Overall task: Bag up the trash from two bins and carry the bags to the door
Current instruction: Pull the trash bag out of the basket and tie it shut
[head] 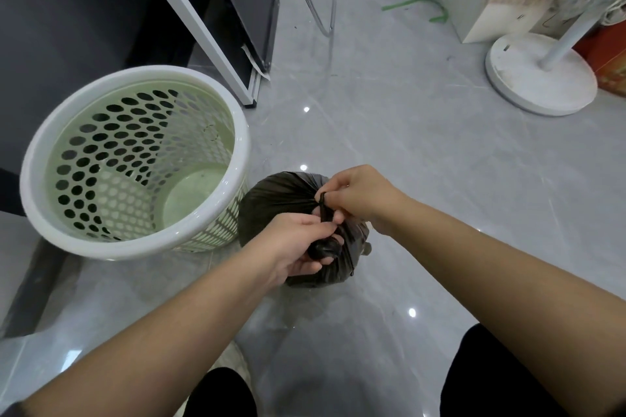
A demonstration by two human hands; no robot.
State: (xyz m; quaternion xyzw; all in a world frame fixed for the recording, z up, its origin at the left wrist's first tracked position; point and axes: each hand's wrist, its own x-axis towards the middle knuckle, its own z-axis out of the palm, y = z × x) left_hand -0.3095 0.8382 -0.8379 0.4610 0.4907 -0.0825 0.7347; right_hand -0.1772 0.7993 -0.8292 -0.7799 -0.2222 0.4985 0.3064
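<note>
A full black trash bag (271, 200) sits on the grey floor just right of a pale green perforated bin (135, 162) with a white rim, which holds no bag or trash. My left hand (291, 244) grips the gathered neck of the bag from the near side. My right hand (359, 196) pinches a twisted black strip of the bag's top from the far side. The two hands meet over the bag's knot, which partly hides under the fingers.
A white-framed dark panel (216, 27) leans behind the bin. A chrome chair leg (325, 0) stands at the back. A white round fan base (538, 78) and boxes (487, 10) sit at the right. Green tape (416, 3) lies on the floor.
</note>
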